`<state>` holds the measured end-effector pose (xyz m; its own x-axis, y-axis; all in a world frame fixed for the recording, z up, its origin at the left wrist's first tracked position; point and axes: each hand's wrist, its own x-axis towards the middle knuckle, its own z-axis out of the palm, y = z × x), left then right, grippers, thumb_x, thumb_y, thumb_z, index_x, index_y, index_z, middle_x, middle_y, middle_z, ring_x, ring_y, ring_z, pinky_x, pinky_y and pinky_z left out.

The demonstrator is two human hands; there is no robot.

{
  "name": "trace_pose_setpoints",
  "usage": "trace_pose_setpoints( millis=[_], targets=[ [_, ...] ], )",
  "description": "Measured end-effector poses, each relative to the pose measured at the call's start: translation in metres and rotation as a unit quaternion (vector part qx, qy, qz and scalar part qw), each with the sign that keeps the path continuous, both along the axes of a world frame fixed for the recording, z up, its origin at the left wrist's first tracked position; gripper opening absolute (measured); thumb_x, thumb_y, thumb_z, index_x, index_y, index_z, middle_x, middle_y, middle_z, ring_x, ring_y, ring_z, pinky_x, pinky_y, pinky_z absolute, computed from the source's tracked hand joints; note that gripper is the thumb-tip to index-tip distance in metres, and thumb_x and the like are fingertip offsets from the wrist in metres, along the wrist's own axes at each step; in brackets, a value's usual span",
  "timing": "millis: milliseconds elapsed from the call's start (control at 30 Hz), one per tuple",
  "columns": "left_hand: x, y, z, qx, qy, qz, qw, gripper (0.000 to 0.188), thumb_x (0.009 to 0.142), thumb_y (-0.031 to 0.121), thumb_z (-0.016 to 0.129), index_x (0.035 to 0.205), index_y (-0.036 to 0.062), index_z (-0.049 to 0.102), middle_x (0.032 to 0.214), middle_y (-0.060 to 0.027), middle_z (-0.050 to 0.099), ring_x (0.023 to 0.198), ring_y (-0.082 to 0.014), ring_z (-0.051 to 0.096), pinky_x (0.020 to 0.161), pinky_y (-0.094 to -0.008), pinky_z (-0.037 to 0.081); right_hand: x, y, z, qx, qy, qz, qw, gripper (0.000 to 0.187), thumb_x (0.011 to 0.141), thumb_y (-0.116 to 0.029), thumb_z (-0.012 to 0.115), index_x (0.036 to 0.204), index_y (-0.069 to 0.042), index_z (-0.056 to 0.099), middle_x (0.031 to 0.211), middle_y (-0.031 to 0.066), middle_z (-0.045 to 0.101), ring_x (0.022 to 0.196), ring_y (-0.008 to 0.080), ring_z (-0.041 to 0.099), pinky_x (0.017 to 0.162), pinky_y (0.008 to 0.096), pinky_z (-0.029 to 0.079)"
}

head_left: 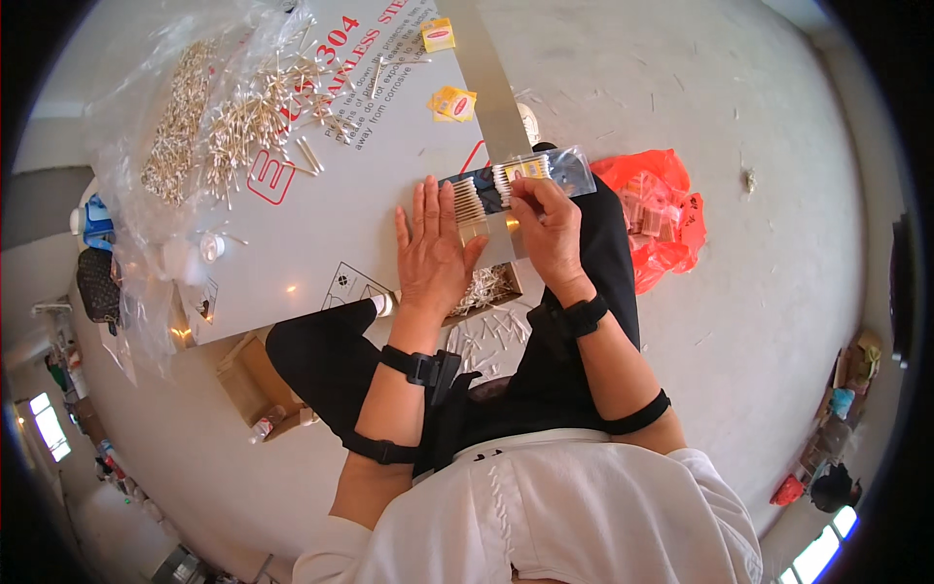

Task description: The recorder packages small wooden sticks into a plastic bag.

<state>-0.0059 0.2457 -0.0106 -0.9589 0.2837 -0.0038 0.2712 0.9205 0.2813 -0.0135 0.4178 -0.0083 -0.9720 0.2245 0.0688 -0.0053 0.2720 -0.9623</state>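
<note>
My left hand [430, 255] lies flat at the table's near edge, fingers stretched, its edge beside a row of cotton swabs [467, 201]. My right hand [553, 229] is closed in a pinch just to the right, fingertips at the lower edge of a small yellow card [528, 168]. The fingers hide whatever they grip. A second row of cotton swabs [503, 183] sits left of that card. Both rows rest on a dark strip, with a clear plastic sleeve [572, 171] at its right end, over my right thigh.
Loose cotton swabs [263, 112] heap beside a clear plastic bag [126, 146] at the table's [321, 219] far left. Yellow cards [453, 103] lie farther back. Under the near edge stands a box of swabs [491, 284]. A red bag [650, 255] is right of my leg.
</note>
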Motion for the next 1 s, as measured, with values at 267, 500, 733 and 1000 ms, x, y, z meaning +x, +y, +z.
trace_pose_setpoints(
  millis=[267,500,733,1000],
  targets=[
    [0.001,0.0,-0.002,-0.003,0.005,0.0,1.0,0.083,0.093,0.044,0.058,0.153,0.001,0.022,0.16,-0.0183,0.02,0.15,-0.031,0.015,0.12,-0.0521,0.01,-0.016,0.036,-0.007,0.414,0.045,0.095,0.904,0.07,0.093,-0.042,0.057,0.15,-0.007,0.034,0.158,0.0136,0.028,0.147,0.0312,0.022,0.119,0.0523,0.014],
    [0.001,-0.002,-0.004,0.0,0.008,-0.007,1.0,0.081,0.095,0.047,0.052,0.154,0.0016,0.019,0.161,-0.0181,0.018,0.15,-0.0319,0.014,0.12,-0.0534,0.009,-0.011,0.034,-0.007,0.417,0.006,0.162,0.894,0.076,0.091,-0.043,0.061,0.151,-0.009,0.03,0.158,0.0133,0.027,0.147,0.0307,0.023,0.119,0.05,0.016],
    [0.001,-0.001,-0.004,-0.003,0.002,-0.008,1.0,0.082,0.095,0.048,0.052,0.154,0.0018,0.019,0.161,-0.0183,0.018,0.15,-0.0321,0.014,0.12,-0.0532,0.009,-0.01,0.034,-0.017,0.374,0.008,0.16,0.913,0.079,0.091,-0.043,0.061,0.152,-0.008,0.027,0.16,0.0155,0.023,0.149,0.0323,0.019,0.12,0.0478,0.016],
    [-0.004,0.007,-0.004,0.008,0.016,-0.013,1.0,0.082,0.093,0.044,0.057,0.154,0.0022,0.021,0.161,-0.0185,0.018,0.15,-0.0322,0.015,0.12,-0.0533,0.011,-0.012,0.036,-0.022,0.339,0.022,0.172,0.925,0.083,0.093,-0.052,0.056,0.154,-0.006,0.023,0.16,0.0185,0.019,0.15,0.0343,0.015,0.12,0.0478,0.014]
  ],
)
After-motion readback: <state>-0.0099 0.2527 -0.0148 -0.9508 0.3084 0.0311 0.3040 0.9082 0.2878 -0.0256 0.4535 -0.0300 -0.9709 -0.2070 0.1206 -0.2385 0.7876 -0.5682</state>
